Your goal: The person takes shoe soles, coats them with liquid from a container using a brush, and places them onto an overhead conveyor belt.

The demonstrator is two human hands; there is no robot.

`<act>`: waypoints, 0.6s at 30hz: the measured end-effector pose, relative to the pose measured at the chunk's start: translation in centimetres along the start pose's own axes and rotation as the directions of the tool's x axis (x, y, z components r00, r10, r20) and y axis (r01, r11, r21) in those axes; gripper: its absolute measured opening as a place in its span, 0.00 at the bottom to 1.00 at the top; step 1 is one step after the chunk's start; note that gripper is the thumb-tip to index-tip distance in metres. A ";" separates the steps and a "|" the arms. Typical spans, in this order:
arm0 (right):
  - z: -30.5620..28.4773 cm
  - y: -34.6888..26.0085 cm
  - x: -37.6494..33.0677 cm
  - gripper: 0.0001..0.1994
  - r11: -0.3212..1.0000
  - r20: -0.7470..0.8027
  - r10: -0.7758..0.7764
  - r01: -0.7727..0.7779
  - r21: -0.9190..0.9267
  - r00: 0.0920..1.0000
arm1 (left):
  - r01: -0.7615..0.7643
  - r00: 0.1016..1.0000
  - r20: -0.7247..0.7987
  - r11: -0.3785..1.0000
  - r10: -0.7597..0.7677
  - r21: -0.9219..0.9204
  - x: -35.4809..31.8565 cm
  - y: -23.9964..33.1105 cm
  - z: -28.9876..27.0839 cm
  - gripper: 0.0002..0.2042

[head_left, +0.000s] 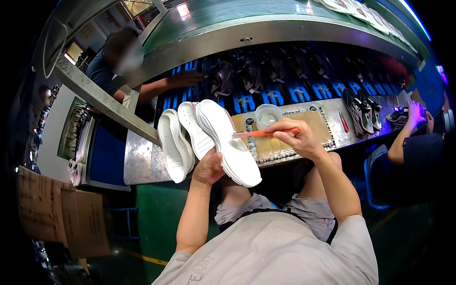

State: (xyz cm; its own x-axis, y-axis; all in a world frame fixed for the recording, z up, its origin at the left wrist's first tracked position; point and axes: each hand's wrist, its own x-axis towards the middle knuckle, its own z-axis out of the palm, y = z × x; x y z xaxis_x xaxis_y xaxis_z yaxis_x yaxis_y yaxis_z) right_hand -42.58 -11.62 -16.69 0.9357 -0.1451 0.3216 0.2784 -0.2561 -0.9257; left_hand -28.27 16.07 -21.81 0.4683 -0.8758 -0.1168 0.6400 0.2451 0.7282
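Head cam: L hand [209, 168] half-closed rnd white sole [229, 149], R hand [300, 137] pinch-tight on orange brush [259, 133].

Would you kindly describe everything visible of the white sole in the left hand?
The white sole looks like foam or rubber: long, with a raised rim and grooved sidewall. It is held tilted at the near edge of the workbench, far end leaning left, partly hiding another sole. The left hand grips its left edge; the orange-handled brush seems to touch its face.
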 end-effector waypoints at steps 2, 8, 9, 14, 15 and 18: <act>0.2 0.2 0.3 0.09 0.991 -0.009 -0.053 0.051 -0.122 0.999 | -0.038 0.998 0.047 0.998 0.035 0.053 0.2 0.2 1.1 0.45; -0.8 -0.3 -0.6 0.08 0.963 0.090 -0.092 0.111 -0.244 0.992 | -0.102 0.995 0.031 0.990 0.099 0.096 0.6 1.2 0.1 0.43; -0.9 -0.9 -0.9 0.08 0.966 0.129 -0.081 0.109 -0.234 0.988 | -0.134 0.991 -0.005 0.987 0.135 0.086 0.7 1.5 0.0 0.42; -2.5 -2.0 -2.0 0.07 0.974 0.176 0.057 -0.016 -0.227 0.983 | -0.170 0.984 -0.052 0.984 0.173 0.053 0.6 2.5 -0.5 0.41; -2.6 -2.0 -2.1 0.07 0.974 0.184 0.078 -0.035 -0.224 0.980 | -0.214 0.974 -0.047 0.967 0.222 0.135 0.6 2.6 -0.3 0.41; -2.6 -1.9 -2.3 0.06 0.966 0.124 0.078 -0.043 -0.256 0.989 | -0.299 0.944 -0.018 0.880 0.329 0.369 0.4 2.5 0.7 0.42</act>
State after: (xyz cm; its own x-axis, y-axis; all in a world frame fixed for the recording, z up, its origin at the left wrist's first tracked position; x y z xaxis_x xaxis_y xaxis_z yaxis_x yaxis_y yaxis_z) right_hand -45.82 -13.27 -15.14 0.9741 -0.0444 0.2215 0.1727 -0.4860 -0.8567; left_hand -26.87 16.05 -19.57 0.6636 -0.7389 0.1167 0.1982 0.3240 0.9251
